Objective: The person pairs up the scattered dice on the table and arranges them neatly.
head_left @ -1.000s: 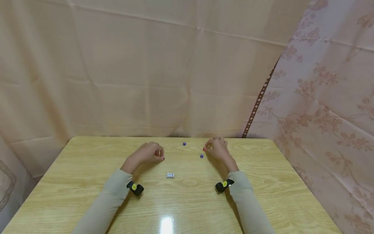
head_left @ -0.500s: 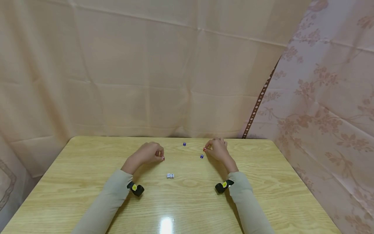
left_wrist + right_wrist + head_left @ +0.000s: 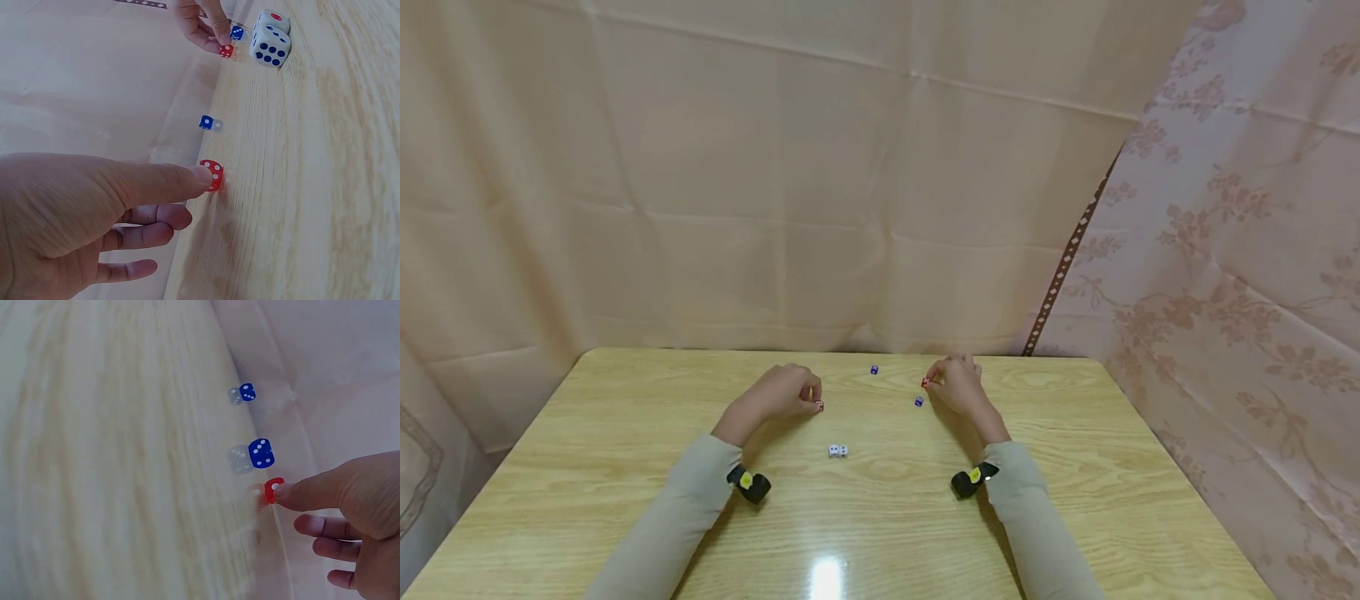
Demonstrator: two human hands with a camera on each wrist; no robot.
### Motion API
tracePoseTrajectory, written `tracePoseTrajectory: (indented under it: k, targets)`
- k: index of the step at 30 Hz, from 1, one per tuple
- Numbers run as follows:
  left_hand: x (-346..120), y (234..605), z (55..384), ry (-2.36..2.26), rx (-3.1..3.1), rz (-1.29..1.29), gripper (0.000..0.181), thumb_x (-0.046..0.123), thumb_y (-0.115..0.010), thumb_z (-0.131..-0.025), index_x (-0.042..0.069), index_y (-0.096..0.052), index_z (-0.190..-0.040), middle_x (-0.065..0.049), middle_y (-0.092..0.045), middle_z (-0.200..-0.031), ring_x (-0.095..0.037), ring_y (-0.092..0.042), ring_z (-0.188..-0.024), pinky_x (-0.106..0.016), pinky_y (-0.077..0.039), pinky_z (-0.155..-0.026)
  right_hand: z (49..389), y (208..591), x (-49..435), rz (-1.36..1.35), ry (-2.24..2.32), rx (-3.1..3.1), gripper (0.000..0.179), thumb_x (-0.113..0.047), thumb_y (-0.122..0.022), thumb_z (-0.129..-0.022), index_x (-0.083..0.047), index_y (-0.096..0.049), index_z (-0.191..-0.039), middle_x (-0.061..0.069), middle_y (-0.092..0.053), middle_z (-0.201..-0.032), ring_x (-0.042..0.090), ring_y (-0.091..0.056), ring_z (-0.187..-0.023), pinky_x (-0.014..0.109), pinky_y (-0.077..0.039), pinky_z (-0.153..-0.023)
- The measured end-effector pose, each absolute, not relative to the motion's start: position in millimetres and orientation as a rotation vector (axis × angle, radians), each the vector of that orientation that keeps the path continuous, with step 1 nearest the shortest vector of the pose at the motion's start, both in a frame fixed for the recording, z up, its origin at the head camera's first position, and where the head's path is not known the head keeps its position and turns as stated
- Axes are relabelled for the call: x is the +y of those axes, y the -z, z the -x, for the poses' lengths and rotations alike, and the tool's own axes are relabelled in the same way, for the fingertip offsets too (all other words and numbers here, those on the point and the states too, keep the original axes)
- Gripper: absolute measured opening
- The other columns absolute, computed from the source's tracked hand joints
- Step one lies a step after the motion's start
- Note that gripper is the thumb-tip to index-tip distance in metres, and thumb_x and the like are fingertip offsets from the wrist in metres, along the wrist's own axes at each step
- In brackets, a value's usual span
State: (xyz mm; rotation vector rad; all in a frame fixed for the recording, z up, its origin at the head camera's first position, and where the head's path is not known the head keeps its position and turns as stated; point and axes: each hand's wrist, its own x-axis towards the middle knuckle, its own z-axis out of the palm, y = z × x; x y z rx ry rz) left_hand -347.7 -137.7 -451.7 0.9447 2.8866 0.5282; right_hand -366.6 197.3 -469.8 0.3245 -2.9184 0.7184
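My left hand (image 3: pixel 782 390) pinches a red die (image 3: pixel 214 175) by its thumb and a finger, low over the table's left middle. Toward the back right, my right hand (image 3: pixel 958 383) pinches another red die (image 3: pixel 272 490) in the same way; its thumb covers part of the face. A blue die (image 3: pixel 918 402) lies just in front of the right hand's die. Farther back, between the hands, sits a second blue die (image 3: pixel 874 370). Two white dice (image 3: pixel 838 452) stand side by side nearer the front, showing blue pips and one red pip in the left wrist view.
The wooden table (image 3: pixel 880 517) has a glossy top that mirrors the dice. A beige curtain (image 3: pixel 737 208) hangs right behind its back edge, and a flowered cloth (image 3: pixel 1247 292) hangs along the right. Each wrist wears a small black camera (image 3: pixel 752 485).
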Motion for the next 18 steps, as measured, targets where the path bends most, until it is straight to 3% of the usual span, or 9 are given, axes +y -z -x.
tracePoseTrajectory:
  k: [7,18]
  targets:
    - [-138.5,452.2,347.0,-0.530,2.885,-0.952,0.014,0.021,-0.079,-0.089,0.020,-0.070,-0.079,0.007,-0.056,-0.070,-0.008,-0.049,-0.067,-0.028,-0.037,-0.063,364.2,469.1,190.3,-0.320,-0.695,-2.909,0.005,-0.015,-0.079,-0.088,-0.010,-0.077,-0.089,0.009,-0.061,-0.089,0.029,-0.043,-0.096,0.046,-0.026,-0.084]
    - [-138.4,453.0,347.2,-0.544,2.890,-0.932,0.013,0.021,-0.079,-0.089,0.021,-0.070,-0.080,0.007,-0.057,-0.070,-0.009,-0.049,-0.067,-0.028,-0.038,-0.063,365.0,468.7,174.8,-0.361,-0.735,-2.903,0.005,-0.015,-0.080,-0.087,-0.010,-0.077,-0.087,0.007,-0.060,-0.089,0.028,-0.043,-0.096,0.045,-0.026,-0.084]
